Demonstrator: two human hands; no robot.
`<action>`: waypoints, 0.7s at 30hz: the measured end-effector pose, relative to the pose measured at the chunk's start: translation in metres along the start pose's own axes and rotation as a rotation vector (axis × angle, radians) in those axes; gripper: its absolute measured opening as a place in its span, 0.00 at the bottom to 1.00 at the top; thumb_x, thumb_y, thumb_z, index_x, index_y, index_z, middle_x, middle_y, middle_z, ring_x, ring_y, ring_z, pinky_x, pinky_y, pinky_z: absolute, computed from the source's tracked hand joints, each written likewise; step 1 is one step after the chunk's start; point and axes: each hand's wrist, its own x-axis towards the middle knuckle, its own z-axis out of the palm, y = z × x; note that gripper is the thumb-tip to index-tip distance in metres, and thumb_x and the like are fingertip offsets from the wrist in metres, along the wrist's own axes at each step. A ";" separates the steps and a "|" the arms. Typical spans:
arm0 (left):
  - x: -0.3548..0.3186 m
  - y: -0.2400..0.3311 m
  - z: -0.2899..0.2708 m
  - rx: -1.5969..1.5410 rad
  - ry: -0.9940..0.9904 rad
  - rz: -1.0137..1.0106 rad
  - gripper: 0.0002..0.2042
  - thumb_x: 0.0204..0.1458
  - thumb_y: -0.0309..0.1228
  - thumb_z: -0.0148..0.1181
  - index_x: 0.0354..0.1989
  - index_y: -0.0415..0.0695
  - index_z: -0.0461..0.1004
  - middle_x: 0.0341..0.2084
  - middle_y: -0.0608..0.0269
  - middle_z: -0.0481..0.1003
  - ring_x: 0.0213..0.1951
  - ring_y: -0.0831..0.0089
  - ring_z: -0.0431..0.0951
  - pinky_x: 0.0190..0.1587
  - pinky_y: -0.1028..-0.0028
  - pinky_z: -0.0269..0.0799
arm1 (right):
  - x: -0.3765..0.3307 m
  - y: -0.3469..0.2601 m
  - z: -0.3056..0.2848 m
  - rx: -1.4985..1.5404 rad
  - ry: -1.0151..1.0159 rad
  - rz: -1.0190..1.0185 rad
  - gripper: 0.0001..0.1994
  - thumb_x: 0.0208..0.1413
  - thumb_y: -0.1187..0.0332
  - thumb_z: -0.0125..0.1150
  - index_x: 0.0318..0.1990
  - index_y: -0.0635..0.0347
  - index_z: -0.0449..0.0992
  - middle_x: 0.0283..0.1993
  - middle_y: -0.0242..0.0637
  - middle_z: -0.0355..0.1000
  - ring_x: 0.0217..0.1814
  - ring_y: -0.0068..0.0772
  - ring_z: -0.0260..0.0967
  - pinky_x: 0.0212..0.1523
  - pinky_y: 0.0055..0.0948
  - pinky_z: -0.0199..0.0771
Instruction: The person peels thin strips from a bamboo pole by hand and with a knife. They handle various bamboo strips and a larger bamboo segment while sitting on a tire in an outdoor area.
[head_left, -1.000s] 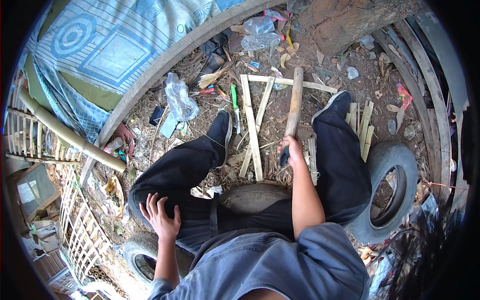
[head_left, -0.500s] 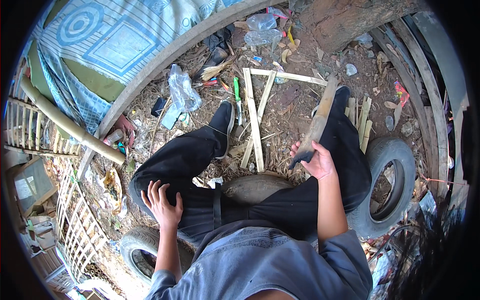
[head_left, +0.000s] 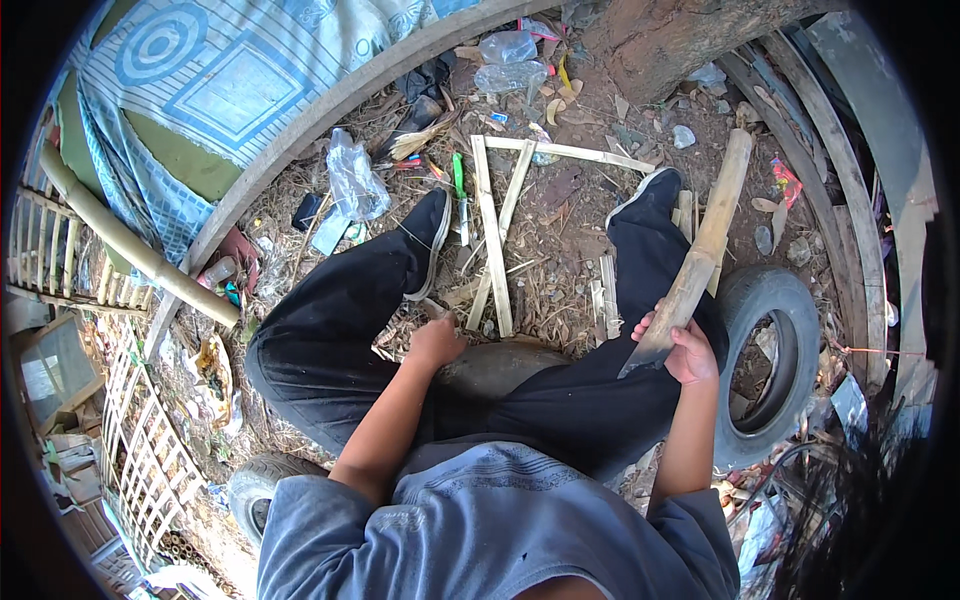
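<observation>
Right hand (head_left: 690,352) clenches the bamboo pole (head_left: 705,245) at centre right; left hand (head_left: 435,343) reaches low, grip hidden. Judged step: repositioning the pole; next needs steadying.

You had open dirt at centre frame between your shoes, crossed only by flat bamboo slats (head_left: 492,235). The tyre (head_left: 765,365) blocked the right; plastic bottles (head_left: 352,182) cluttered upper left.
</observation>
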 end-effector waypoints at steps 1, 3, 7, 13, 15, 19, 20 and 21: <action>0.022 0.000 0.015 0.016 -0.039 -0.020 0.25 0.51 0.43 0.59 0.55 0.42 0.69 0.47 0.43 0.78 0.51 0.49 0.78 0.54 0.55 0.72 | -0.003 0.000 -0.005 -0.044 0.044 -0.014 0.26 0.50 0.69 0.68 0.55 0.64 0.65 0.48 0.49 0.74 0.53 0.50 0.73 0.59 0.50 0.71; 0.062 -0.009 0.047 0.009 -0.067 -0.026 0.27 0.50 0.42 0.59 0.57 0.41 0.68 0.47 0.42 0.77 0.52 0.49 0.78 0.55 0.55 0.72 | -0.002 0.005 -0.012 -0.113 0.108 -0.028 0.25 0.50 0.71 0.67 0.55 0.63 0.65 0.48 0.47 0.73 0.53 0.49 0.73 0.58 0.50 0.71; 0.107 -0.013 0.083 -0.010 -0.101 -0.073 0.31 0.50 0.40 0.58 0.61 0.37 0.63 0.49 0.41 0.76 0.53 0.47 0.77 0.56 0.56 0.72 | 0.013 0.014 -0.010 0.056 0.134 -0.045 0.25 0.51 0.70 0.67 0.56 0.62 0.65 0.49 0.46 0.72 0.54 0.47 0.71 0.59 0.49 0.70; 0.121 -0.020 0.117 -0.058 -0.048 -0.092 0.31 0.49 0.41 0.65 0.60 0.41 0.63 0.45 0.43 0.78 0.49 0.47 0.79 0.52 0.54 0.75 | 0.030 0.019 -0.004 0.183 0.143 -0.017 0.27 0.53 0.65 0.67 0.58 0.60 0.64 0.51 0.42 0.70 0.55 0.44 0.72 0.60 0.50 0.71; 0.121 -0.012 0.113 -0.075 -0.027 -0.104 0.32 0.48 0.42 0.67 0.59 0.43 0.63 0.44 0.44 0.78 0.47 0.48 0.79 0.50 0.53 0.75 | 0.033 0.015 0.001 0.164 0.159 -0.014 0.27 0.52 0.67 0.68 0.57 0.60 0.65 0.50 0.44 0.71 0.54 0.45 0.72 0.59 0.49 0.70; 0.119 -0.003 0.100 -0.094 -0.012 -0.139 0.36 0.45 0.45 0.71 0.61 0.45 0.61 0.43 0.44 0.79 0.46 0.50 0.80 0.49 0.55 0.76 | 0.040 0.013 0.008 0.094 0.204 0.002 0.27 0.49 0.69 0.70 0.56 0.61 0.65 0.49 0.45 0.72 0.53 0.46 0.72 0.59 0.45 0.71; 0.120 -0.004 0.099 -0.095 -0.034 -0.142 0.37 0.45 0.45 0.71 0.61 0.45 0.61 0.43 0.45 0.79 0.46 0.50 0.80 0.48 0.55 0.77 | 0.042 0.014 0.010 0.062 0.210 0.004 0.28 0.48 0.69 0.71 0.56 0.61 0.65 0.49 0.45 0.72 0.53 0.46 0.73 0.59 0.45 0.71; 0.121 -0.004 0.098 -0.095 -0.039 -0.147 0.37 0.45 0.45 0.71 0.61 0.45 0.61 0.43 0.45 0.79 0.46 0.50 0.80 0.48 0.55 0.77 | 0.044 0.015 0.010 0.064 0.212 0.010 0.28 0.48 0.69 0.71 0.56 0.61 0.65 0.49 0.45 0.72 0.53 0.46 0.73 0.59 0.45 0.71</action>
